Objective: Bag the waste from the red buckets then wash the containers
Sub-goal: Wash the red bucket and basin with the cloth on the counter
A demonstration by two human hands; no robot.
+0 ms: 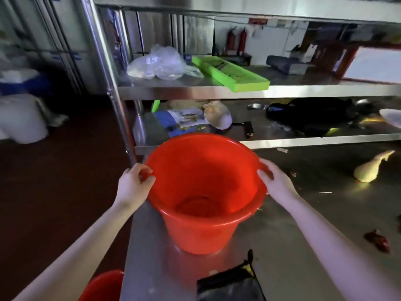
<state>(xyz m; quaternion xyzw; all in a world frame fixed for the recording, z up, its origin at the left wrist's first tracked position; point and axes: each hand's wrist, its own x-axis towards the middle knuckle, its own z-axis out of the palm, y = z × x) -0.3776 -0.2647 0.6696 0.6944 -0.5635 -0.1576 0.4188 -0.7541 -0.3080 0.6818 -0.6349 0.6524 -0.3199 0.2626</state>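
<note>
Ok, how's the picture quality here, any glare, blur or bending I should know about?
Head view: the wide-angle lens bows the shelf edges; a bright glare patch sits on the steel table at right; the left background is dim and soft, the red bucket fairly sharp.

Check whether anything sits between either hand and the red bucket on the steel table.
Nothing visible does. The left hand and right hand each grip the rim of the red bucket, on opposite sides. The black item on the table lies nearer the camera, apart from both hands.
</note>
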